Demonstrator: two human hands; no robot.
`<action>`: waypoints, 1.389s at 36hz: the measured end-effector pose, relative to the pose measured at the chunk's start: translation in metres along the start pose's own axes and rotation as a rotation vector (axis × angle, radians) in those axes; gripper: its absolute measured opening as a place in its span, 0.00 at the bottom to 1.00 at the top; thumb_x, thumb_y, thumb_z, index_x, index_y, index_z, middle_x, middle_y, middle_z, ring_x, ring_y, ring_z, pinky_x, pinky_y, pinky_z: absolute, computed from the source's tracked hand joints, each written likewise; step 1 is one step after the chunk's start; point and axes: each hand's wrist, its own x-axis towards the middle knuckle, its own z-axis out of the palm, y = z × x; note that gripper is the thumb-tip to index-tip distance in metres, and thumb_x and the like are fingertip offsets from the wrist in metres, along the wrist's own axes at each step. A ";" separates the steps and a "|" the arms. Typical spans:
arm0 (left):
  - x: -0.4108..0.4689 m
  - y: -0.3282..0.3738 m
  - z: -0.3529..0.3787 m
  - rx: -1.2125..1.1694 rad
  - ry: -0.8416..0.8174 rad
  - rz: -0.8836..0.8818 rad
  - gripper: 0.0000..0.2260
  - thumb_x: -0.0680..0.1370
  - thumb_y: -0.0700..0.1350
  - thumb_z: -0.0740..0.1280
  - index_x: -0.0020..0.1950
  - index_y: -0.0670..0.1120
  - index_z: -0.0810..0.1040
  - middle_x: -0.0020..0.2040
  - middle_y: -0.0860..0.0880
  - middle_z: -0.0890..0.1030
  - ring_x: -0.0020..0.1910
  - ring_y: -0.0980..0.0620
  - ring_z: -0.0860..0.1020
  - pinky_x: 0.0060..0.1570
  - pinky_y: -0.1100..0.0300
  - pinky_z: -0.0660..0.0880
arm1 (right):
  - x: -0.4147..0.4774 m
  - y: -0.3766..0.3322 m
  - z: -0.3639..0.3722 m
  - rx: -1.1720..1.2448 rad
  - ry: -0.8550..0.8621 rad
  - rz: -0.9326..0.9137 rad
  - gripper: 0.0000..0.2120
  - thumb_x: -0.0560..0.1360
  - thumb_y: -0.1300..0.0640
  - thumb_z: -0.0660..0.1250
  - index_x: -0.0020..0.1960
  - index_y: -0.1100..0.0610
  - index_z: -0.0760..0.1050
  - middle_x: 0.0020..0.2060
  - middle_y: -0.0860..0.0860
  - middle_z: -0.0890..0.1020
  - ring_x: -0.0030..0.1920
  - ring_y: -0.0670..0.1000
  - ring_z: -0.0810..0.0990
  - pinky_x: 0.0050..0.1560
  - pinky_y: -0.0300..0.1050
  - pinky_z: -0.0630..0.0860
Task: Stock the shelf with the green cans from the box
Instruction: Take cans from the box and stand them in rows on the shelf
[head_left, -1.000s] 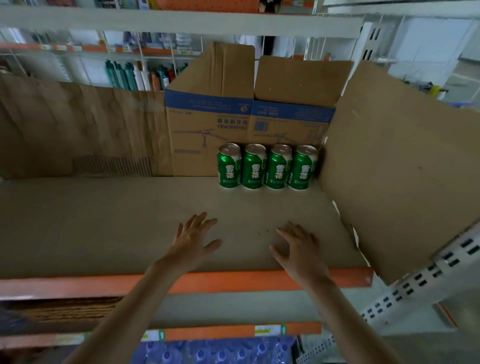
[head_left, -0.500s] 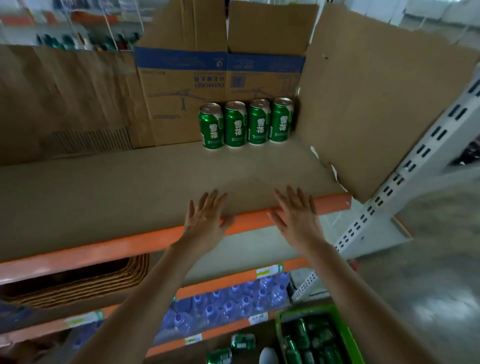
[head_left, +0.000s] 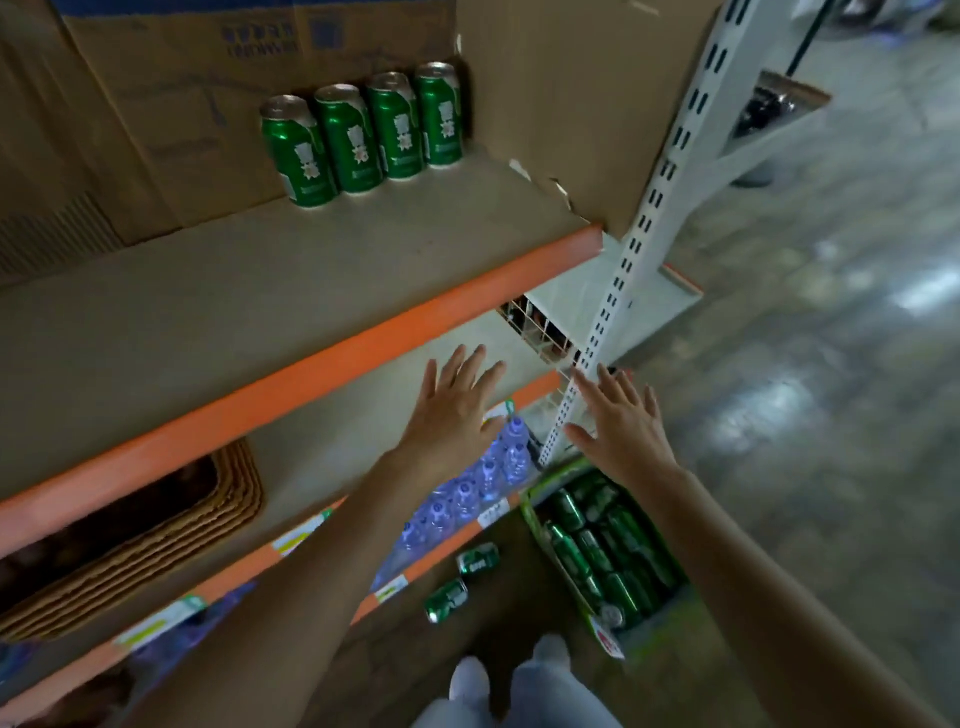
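Four green cans (head_left: 363, 132) are being kept upright in a touching row at the back right of the shelf (head_left: 208, 312), against the cardboard (head_left: 561, 104). More cans are being held in the box (head_left: 545, 483) on the floor (head_left: 831, 364), with two loose cans (head_left: 477, 558) lying just beside it. Both hands are being held flat with fingers spread, and nothing is being gripped. Since half a second ago, the left hand (head_left: 452, 415) and right hand (head_left: 621, 426) have been drawn back off the shelf's orange edge and are being lowered, the right hand above the box, which is being shown more fully.
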 end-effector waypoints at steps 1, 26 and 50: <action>0.002 0.005 0.004 -0.013 -0.025 0.014 0.27 0.81 0.52 0.55 0.77 0.49 0.49 0.78 0.48 0.44 0.76 0.48 0.41 0.72 0.48 0.39 | -0.007 0.007 0.002 0.007 0.000 0.022 0.34 0.78 0.43 0.58 0.77 0.46 0.44 0.77 0.53 0.48 0.77 0.55 0.46 0.74 0.57 0.43; 0.049 0.152 0.115 0.035 -0.412 0.289 0.27 0.80 0.50 0.59 0.76 0.49 0.52 0.77 0.46 0.51 0.76 0.47 0.50 0.73 0.48 0.48 | -0.137 0.158 0.072 0.231 -0.141 0.511 0.33 0.77 0.45 0.63 0.76 0.49 0.52 0.74 0.56 0.59 0.72 0.60 0.62 0.67 0.57 0.63; 0.190 0.147 0.225 0.271 -0.736 0.659 0.30 0.79 0.51 0.61 0.77 0.49 0.50 0.75 0.45 0.57 0.74 0.46 0.57 0.72 0.51 0.55 | -0.091 0.190 0.173 0.527 -0.209 0.994 0.31 0.78 0.49 0.62 0.76 0.53 0.53 0.70 0.56 0.65 0.63 0.60 0.72 0.58 0.51 0.71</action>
